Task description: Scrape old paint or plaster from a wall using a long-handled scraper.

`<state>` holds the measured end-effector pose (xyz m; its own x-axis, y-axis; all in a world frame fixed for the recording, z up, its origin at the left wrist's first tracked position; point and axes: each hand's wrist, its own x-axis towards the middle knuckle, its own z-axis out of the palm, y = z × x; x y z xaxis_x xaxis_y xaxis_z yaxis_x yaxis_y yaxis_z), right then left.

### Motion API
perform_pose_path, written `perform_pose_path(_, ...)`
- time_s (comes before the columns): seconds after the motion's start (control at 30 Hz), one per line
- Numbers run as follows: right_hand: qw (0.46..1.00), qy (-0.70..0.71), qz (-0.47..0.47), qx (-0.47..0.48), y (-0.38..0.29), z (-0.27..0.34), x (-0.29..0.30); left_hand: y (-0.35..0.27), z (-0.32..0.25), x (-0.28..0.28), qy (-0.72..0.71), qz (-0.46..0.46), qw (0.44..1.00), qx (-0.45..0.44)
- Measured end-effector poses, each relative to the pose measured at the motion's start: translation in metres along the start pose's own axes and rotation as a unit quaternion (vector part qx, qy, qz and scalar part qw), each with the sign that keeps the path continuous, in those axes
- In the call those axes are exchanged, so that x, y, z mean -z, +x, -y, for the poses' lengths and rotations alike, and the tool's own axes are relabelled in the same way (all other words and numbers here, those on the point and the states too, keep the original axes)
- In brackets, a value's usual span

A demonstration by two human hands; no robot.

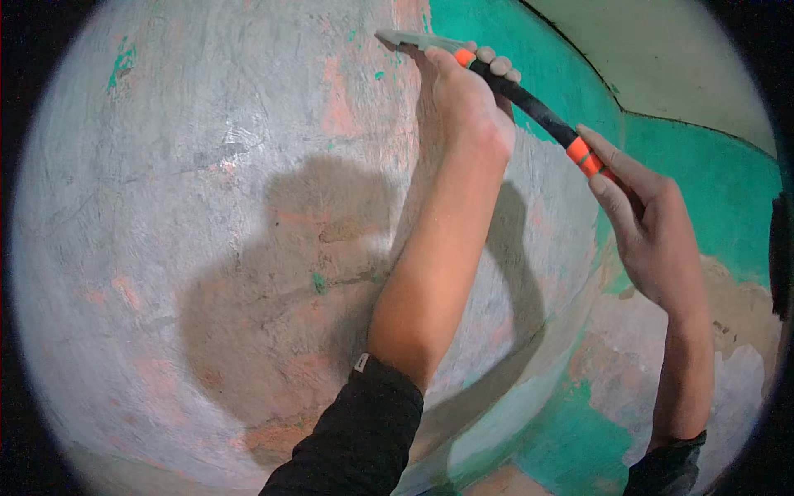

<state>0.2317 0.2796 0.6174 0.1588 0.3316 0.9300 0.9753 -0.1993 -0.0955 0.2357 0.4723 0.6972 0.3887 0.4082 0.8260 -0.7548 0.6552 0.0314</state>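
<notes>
A long scraper (533, 105) with a black grip and orange bands slants across the upper right of the view. My left hand (474, 93) holds it near its metal head, the thumb along the metal and the fingers around the far side. The lower end of the handle is in my right hand (639, 204), between thumb and fingers at the orange bands. The tip of the metal head lies at the wall (248, 204), on a grey, scraped-looking surface with pinkish patches. Just right of the head, green paint (496, 31) covers the wall.
A wall corner runs down on the right, and the adjoining wall (701, 192) bears green paint above grey and brown bare patches. A pale surface (688, 62) meets the green at the upper right. A dark object (780, 254) stands at the right rim. Shadows fall across the grey wall.
</notes>
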Motion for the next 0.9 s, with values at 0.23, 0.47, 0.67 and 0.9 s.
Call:
perform_pose_path(0.23,0.998,-0.049,0.036,-0.029,-0.001,0.007,0.002,0.000,-0.004,-0.003,0.004,-0.011,1.000,-0.002)
perform_pose_path(0.47,1.000,-0.003,0.024,0.000,-0.001,0.005,0.004,-0.007,-0.002,-0.006,0.020,-0.027,0.999,-0.003)
perform_pose_path(0.67,0.998,-0.027,0.036,-0.045,0.006,0.009,0.010,0.008,-0.001,-0.007,0.030,-0.001,1.000,-0.007)
perform_pose_path(0.9,0.996,-0.050,0.045,-0.061,0.010,0.021,0.012,0.013,-0.005,-0.006,0.015,0.001,1.000,-0.001)
